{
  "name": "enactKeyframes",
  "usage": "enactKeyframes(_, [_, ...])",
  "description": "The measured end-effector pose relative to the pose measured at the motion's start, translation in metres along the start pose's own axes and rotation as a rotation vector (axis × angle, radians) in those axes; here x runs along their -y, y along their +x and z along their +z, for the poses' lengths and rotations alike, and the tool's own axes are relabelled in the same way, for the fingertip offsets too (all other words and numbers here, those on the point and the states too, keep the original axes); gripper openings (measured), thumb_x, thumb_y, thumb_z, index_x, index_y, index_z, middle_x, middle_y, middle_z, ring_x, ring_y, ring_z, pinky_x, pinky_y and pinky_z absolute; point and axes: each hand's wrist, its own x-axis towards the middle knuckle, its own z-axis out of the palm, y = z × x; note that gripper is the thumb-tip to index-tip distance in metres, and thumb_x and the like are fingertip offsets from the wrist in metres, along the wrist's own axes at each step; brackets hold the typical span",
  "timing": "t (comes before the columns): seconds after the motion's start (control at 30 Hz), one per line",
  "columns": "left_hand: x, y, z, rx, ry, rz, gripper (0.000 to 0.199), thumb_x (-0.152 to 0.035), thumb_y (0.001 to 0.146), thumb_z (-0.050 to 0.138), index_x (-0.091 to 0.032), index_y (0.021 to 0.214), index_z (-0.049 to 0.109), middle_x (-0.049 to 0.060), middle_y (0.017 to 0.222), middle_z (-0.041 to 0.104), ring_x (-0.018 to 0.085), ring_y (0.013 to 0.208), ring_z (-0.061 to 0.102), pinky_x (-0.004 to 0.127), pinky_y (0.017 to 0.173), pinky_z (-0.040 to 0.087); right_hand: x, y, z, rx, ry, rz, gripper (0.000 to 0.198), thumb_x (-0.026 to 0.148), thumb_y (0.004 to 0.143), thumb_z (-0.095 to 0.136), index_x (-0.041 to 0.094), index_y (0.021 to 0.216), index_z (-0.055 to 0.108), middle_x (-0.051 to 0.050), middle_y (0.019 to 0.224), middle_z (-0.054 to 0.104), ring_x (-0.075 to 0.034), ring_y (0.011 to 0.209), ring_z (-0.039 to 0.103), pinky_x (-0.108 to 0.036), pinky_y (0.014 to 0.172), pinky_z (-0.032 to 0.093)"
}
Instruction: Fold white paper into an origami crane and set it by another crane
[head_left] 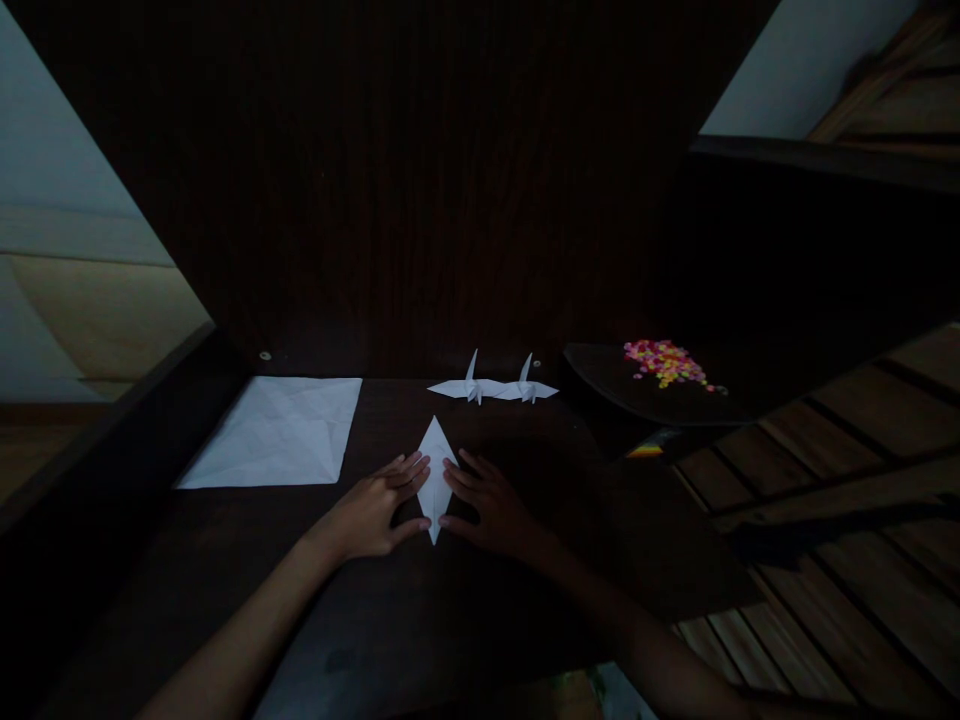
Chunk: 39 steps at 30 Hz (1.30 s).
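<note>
A white sheet of paper folded into a narrow diamond [434,480] lies on the dark table, one point toward me and one away. My left hand [379,510] rests at its left side, fingertips and thumb spread on the edge. From the right, my right hand [487,505] touches the opposite edge in the same way, thumb apart from the fingers. Neither hand is closed around the paper. Just beyond the diamond stand two white origami cranes [474,390] [527,388], side by side with wings spread and tips meeting or overlapping.
A larger creased white sheet [281,430] lies flat at the left. On the right, a dark curved tray or shelf [600,385] carries a heap of small pink, red and yellow pieces [666,362]. A tall dark panel [412,200] rises behind the table; a low dark side board [112,420] borders the left.
</note>
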Motion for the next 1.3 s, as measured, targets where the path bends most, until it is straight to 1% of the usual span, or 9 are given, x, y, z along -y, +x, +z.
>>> enactKeyframes(0.17, [-0.003, 0.000, -0.001, 0.002, -0.010, -0.026, 0.069, -0.056, 0.088, 0.048, -0.015, 0.143, 0.037, 0.014, 0.149, 0.034, 0.025, 0.137, 0.034, 0.044, 0.114, 0.030, 0.002, 0.003, 0.000, 0.021, 0.026, 0.046, 0.068, 0.059, 0.084, 0.053, 0.021, 0.140, 0.043, -0.007, 0.146, 0.042, -0.029, 0.140, 0.027, -0.054, 0.112, 0.025])
enactKeyframes(0.33, [-0.001, 0.000, 0.002, 0.009, -0.019, -0.045, 0.069, -0.057, 0.088, 0.048, -0.015, 0.142, 0.039, 0.014, 0.149, 0.033, 0.026, 0.137, 0.034, 0.045, 0.114, 0.031, 0.004, 0.008, -0.005, 0.069, 0.062, 0.093, 0.072, 0.064, 0.081, 0.054, 0.021, 0.138, 0.046, -0.006, 0.146, 0.042, -0.030, 0.140, 0.028, -0.055, 0.113, 0.021])
enactKeyframes(0.4, [0.000, 0.000, 0.003, -0.007, -0.019, -0.043, 0.069, -0.057, 0.087, 0.049, -0.016, 0.142, 0.039, 0.013, 0.149, 0.033, 0.026, 0.137, 0.035, 0.044, 0.113, 0.032, 0.005, 0.010, -0.007, 0.078, 0.076, 0.107, 0.073, 0.065, 0.079, 0.055, 0.021, 0.137, 0.048, -0.006, 0.145, 0.042, -0.031, 0.140, 0.028, -0.055, 0.114, 0.020])
enactKeyframes(0.57, [-0.001, 0.002, 0.003, -0.026, -0.030, -0.051, 0.057, -0.052, 0.091, 0.047, -0.019, 0.137, 0.047, 0.011, 0.148, 0.036, 0.024, 0.136, 0.036, 0.043, 0.113, 0.033, 0.005, 0.010, -0.006, 0.073, 0.095, 0.119, 0.073, 0.065, 0.078, 0.056, 0.022, 0.136, 0.049, -0.007, 0.145, 0.042, -0.030, 0.140, 0.028, -0.055, 0.114, 0.019])
enactKeyframes(0.7, [-0.002, 0.004, 0.003, -0.011, -0.030, -0.052, 0.050, -0.050, 0.092, 0.046, -0.021, 0.132, 0.053, 0.010, 0.148, 0.035, 0.025, 0.137, 0.034, 0.045, 0.113, 0.034, 0.005, 0.008, -0.003, 0.071, 0.096, 0.120, 0.073, 0.066, 0.079, 0.054, 0.022, 0.136, 0.048, -0.006, 0.146, 0.041, -0.030, 0.141, 0.025, -0.056, 0.114, 0.017])
enactKeyframes(0.8, [-0.001, 0.003, 0.003, 0.002, -0.044, -0.045, 0.047, -0.048, 0.092, 0.046, -0.022, 0.131, 0.055, 0.010, 0.148, 0.035, 0.025, 0.137, 0.033, 0.045, 0.113, 0.033, 0.006, 0.008, -0.002, 0.073, 0.092, 0.120, 0.071, 0.065, 0.080, 0.053, 0.023, 0.137, 0.047, -0.006, 0.147, 0.040, -0.029, 0.141, 0.024, -0.057, 0.114, 0.016])
enactKeyframes(1.07, [0.000, 0.004, 0.006, -0.035, -0.095, -0.055, 0.050, -0.050, 0.090, 0.049, -0.021, 0.130, 0.056, 0.010, 0.147, 0.037, 0.026, 0.136, 0.036, 0.046, 0.113, 0.033, 0.008, 0.008, 0.004, 0.055, 0.082, 0.150, 0.076, 0.068, 0.078, 0.054, 0.020, 0.137, 0.047, -0.007, 0.147, 0.040, -0.030, 0.142, 0.023, -0.057, 0.115, 0.013])
enactKeyframes(1.17, [-0.001, 0.004, 0.005, -0.033, -0.093, -0.063, 0.049, -0.051, 0.090, 0.049, -0.022, 0.129, 0.057, 0.010, 0.147, 0.038, 0.026, 0.135, 0.037, 0.046, 0.113, 0.033, 0.009, 0.008, 0.003, 0.052, 0.081, 0.163, 0.076, 0.068, 0.077, 0.054, 0.021, 0.136, 0.048, -0.007, 0.147, 0.040, -0.031, 0.141, 0.024, -0.057, 0.114, 0.014])
enactKeyframes(1.3, [-0.003, 0.005, 0.005, -0.023, -0.092, -0.088, 0.050, -0.051, 0.090, 0.049, -0.019, 0.128, 0.058, 0.012, 0.146, 0.038, 0.027, 0.135, 0.037, 0.045, 0.112, 0.034, 0.011, 0.009, 0.001, 0.058, 0.084, 0.166, 0.076, 0.067, 0.077, 0.054, 0.020, 0.137, 0.048, -0.008, 0.147, 0.040, -0.031, 0.141, 0.024, -0.057, 0.114, 0.014])
